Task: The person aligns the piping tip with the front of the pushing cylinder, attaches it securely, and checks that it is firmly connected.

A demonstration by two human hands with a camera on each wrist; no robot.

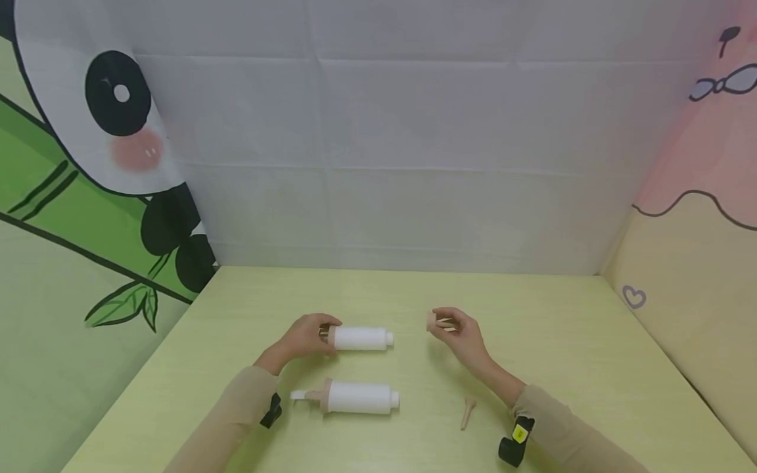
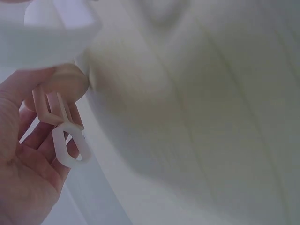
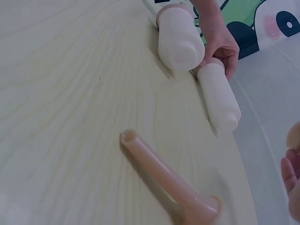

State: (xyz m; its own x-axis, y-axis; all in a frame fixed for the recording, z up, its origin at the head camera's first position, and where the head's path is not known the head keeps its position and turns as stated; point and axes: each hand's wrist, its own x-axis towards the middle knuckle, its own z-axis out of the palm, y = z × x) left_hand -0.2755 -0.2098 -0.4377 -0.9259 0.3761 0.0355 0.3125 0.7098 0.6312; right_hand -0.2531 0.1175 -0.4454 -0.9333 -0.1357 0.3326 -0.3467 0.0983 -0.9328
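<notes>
My left hand grips the beige cap end of the farther white bottle-like cylinder, which lies on its side with its narrow neck pointing right. In the left wrist view, fingers and thumb are round the beige cap, with a bracket and a white loop extending from it. Raised to the right of that cylinder, my right hand pinches a small round beige piece between thumb and fingers. A second white cylinder lies nearer, its beige cap and white tab facing left.
A small pinkish peg with a flared end lies on the pale wooden table, below the right hand. Behind the table hangs a white sheet. Painted panels stand at both sides.
</notes>
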